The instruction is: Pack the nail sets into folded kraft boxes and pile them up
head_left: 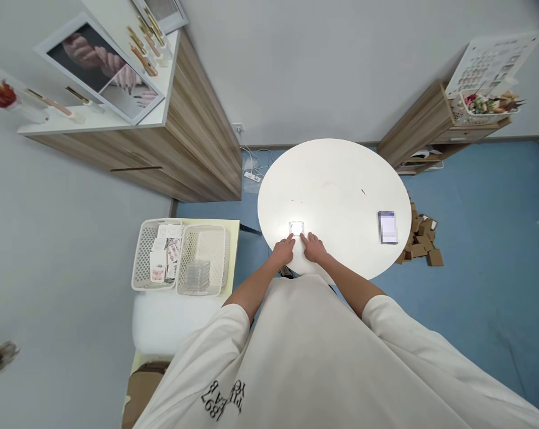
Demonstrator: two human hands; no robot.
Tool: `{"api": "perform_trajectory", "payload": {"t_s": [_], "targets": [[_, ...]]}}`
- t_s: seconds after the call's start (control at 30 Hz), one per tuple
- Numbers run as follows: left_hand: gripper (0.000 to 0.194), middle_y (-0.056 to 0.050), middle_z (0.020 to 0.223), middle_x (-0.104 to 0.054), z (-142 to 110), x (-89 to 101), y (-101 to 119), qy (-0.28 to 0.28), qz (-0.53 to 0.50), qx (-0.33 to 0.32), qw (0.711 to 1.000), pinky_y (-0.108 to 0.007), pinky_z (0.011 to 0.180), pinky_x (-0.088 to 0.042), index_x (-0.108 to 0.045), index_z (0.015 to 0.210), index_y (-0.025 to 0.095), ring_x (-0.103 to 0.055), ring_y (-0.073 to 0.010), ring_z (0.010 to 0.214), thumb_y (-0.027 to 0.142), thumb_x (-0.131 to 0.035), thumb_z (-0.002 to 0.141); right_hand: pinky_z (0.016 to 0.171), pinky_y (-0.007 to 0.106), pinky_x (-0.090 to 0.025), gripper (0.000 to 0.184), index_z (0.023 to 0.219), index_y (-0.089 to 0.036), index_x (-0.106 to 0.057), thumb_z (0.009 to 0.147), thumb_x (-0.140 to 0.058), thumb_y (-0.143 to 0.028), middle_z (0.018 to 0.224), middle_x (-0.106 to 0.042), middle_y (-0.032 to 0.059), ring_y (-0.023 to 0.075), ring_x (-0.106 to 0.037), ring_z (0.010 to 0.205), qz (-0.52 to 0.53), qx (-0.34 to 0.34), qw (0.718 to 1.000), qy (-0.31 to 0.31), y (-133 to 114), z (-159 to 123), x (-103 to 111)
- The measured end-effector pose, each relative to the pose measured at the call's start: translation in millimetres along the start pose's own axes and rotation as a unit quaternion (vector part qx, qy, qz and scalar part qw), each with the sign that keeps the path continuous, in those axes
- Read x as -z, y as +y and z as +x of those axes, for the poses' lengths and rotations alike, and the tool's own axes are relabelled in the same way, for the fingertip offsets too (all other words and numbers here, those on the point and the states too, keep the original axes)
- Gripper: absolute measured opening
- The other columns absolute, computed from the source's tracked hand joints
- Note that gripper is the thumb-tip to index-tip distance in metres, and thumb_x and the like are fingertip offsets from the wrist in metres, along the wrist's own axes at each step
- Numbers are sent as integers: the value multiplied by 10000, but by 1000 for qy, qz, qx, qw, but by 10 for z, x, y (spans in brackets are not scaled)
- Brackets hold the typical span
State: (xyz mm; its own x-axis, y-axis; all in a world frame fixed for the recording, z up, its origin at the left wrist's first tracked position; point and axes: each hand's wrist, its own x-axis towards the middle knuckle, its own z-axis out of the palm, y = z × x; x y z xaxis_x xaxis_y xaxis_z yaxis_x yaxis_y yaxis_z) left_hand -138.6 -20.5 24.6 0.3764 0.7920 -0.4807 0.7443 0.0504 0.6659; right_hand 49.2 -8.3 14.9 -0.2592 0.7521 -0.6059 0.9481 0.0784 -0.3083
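A small clear box (296, 228) with a white square inside lies near the front left edge of the round white table (341, 173). At its near left corner are the fingertips of my left hand (284, 250), with the other fingers curled. My right hand (314, 246) mirrors it at the near right corner, its index finger reaching forward. Both hands appear to hold the box between them, low on the tabletop. The fingers' undersides are hidden from above.
A phone-like blurred rectangle (388, 227) lies on the table's right side. Two white baskets, one with cards (158, 256) and one with clear boxes (198, 275), stand at left. Small brown cartons (424, 238) are heaped on the floor at right. A power strip (252, 177) lies behind.
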Motion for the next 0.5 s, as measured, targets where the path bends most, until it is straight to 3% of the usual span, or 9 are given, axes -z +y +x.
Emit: {"api": "perform_trajectory", "payload": {"t_s": [0.17,0.37,0.5], "targets": [[634,-71,1694,-139,31,-32,-101,-17,16,-21,1000,-540,1140,-321,-462,1474,241,-353,-420,1437,217,-570,850,1165,509,-267,868,1640,-269,-127,879,-530,-160,1668,-204,148,364,-228,1514,-8,4,1000,4,0,-44,3],[768,-66,1708,3,-23,-65,-131,-52,223,-47,972,-439,990,-483,-213,1603,290,-483,-341,1349,179,-499,899,1170,466,-289,861,1642,-217,-2,925,-478,-224,1678,-176,141,314,-219,1525,-2,-12,999,-32,14,-199,16],[811,-104,1704,13,-144,-114,-110,-47,254,-42,965,-403,931,-512,-125,1623,279,-548,-322,1286,171,-476,900,1157,434,-314,845,1643,-195,-21,935,-479,-243,1676,-187,137,302,-250,1516,13,-23,999,-43,19,-345,-22]]}}
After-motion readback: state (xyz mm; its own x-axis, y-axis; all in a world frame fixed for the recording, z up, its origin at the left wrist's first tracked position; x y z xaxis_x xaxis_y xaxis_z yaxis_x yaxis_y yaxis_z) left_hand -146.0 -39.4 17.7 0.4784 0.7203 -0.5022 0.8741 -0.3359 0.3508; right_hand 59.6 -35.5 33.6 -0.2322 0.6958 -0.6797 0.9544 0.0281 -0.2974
